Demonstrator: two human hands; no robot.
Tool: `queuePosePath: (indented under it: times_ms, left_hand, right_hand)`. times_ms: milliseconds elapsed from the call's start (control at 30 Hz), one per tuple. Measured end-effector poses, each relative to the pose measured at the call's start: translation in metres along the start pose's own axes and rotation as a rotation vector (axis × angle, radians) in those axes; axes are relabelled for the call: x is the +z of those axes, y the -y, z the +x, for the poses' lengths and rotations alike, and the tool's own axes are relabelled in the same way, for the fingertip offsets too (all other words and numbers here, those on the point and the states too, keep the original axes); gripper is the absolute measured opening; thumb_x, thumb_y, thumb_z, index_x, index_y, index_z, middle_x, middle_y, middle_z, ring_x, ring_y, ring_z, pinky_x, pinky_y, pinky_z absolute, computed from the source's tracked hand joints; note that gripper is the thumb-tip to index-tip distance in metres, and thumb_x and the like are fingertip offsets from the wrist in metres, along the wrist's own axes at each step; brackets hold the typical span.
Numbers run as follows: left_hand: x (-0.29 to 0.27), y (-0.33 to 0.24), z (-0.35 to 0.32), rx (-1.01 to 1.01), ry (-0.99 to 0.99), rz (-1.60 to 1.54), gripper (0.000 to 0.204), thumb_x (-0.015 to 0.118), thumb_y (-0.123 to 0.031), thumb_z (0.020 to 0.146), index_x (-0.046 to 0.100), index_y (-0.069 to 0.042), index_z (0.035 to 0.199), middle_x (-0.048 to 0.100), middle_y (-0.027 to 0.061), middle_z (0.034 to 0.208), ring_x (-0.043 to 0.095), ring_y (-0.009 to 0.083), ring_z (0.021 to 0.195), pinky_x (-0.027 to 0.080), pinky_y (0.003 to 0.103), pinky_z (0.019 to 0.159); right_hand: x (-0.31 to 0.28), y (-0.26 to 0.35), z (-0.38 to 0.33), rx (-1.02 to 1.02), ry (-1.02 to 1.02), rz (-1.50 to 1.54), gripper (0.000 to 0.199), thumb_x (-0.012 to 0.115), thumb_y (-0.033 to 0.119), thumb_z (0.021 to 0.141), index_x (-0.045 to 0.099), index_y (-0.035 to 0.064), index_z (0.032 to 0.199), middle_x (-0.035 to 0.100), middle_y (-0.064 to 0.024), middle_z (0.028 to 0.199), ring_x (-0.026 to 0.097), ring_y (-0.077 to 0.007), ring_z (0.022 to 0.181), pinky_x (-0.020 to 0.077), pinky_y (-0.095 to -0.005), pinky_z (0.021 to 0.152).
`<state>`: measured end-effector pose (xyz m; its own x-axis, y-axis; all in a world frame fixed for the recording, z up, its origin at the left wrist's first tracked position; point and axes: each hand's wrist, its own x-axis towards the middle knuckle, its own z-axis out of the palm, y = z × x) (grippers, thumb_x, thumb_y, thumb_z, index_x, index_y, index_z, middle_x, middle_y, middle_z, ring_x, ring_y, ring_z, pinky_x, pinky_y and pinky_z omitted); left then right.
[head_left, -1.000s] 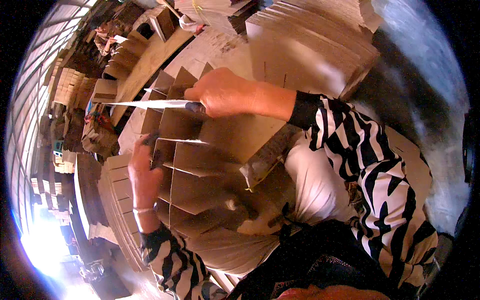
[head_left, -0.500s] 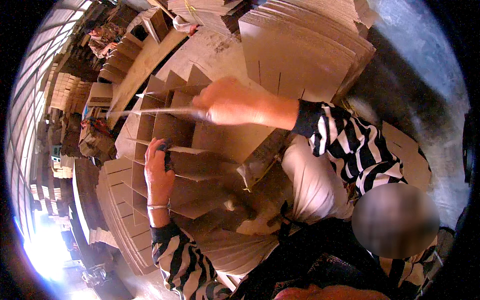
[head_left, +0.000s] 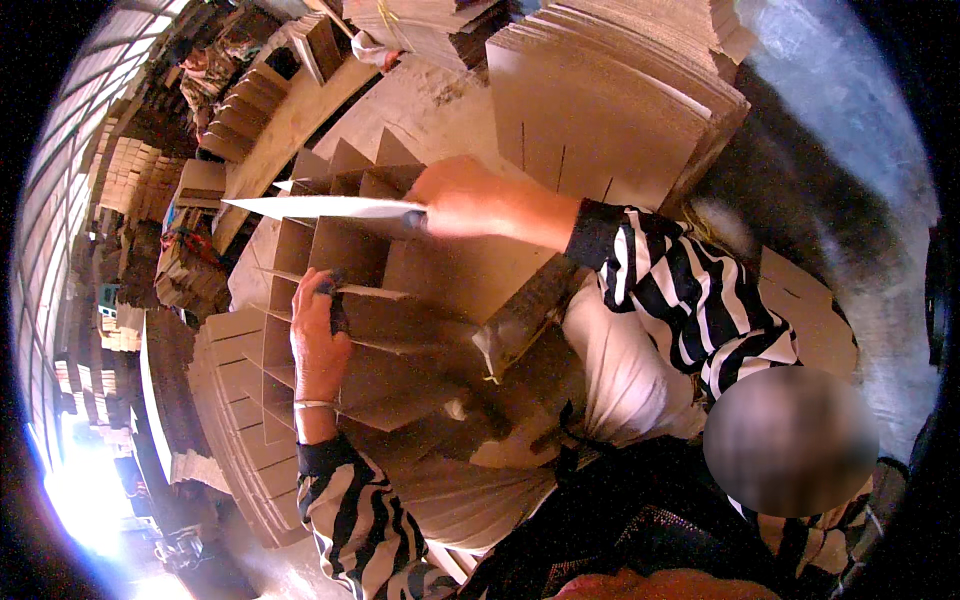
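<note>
A cardboard divider grid point(head_left: 345, 250) of interlocked upright strips stands in front of me, with open cells between them. My right hand point(head_left: 480, 205) is closed on the right end of a cardboard strip point(head_left: 310, 207), which lies across the grid's far part with its pale face catching the light. My left hand point(head_left: 318, 340) grips the grid's left side, fingers wrapped around the strips there and dark wrappings on some of them. Whether the held strip's slots are seated in the grid cannot be made out.
Stacked slotted cardboard sheets point(head_left: 600, 110) stand at the far right, and another slotted stack point(head_left: 235, 400) leans at the left. Beyond the grid runs a wooden plank point(head_left: 300, 135). Another person point(head_left: 200, 85) sits at the far left near folded cardboard.
The strip in my right hand has tipped, its left end rising slightly and its face turning bright. My right hand has shifted slightly right; my left hand keeps its place.
</note>
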<state>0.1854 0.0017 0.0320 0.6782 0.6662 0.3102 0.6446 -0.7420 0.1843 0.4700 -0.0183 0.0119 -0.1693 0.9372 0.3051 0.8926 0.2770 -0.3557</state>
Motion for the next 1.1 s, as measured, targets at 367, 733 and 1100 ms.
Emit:
queuePosePath:
  times_ms: [367,733,1100]
  left_hand:
    - [-0.013,-0.002,-0.002,-0.031,-0.021,-0.13,0.044,0.05,0.01,0.066,0.058,0.003,0.109,0.055,0.0176,0.128,0.046,0.0398,0.127,0.038,0.043,0.105]
    - [-0.004,0.003,-0.005,0.024,0.017,-0.127,0.047,0.061,0.003,0.067,0.055,-0.001,0.114,0.055,0.0207,0.126,0.045,0.041,0.128,0.041,0.046,0.102]
    - [-0.006,0.016,-0.008,-0.168,0.139,-0.446,0.041,0.055,-0.007,0.083,0.053,0.002,0.123,0.059,0.022,0.112,0.058,0.0393,0.102,0.045,0.038,0.092]
  right_hand:
    - [0.09,0.037,-0.026,-0.41,-0.01,0.38,0.027,0.057,0.003,0.078,0.054,0.0032,0.105,0.057,-0.0173,0.111,0.062,-0.0419,0.092,0.053,-0.0486,0.073]
    - [0.147,0.016,0.01,-0.185,-0.06,0.373,0.036,0.06,-0.005,0.07,0.057,0.0021,0.105,0.056,-0.0179,0.106,0.06,-0.04,0.096,0.0514,-0.0461,0.08]
    - [-0.009,0.071,0.004,-0.652,-0.624,0.144,0.027,0.056,0.019,0.084,0.063,0.0146,0.11,0.061,-0.002,0.094,0.064,-0.0256,0.085,0.0533,-0.0382,0.07]
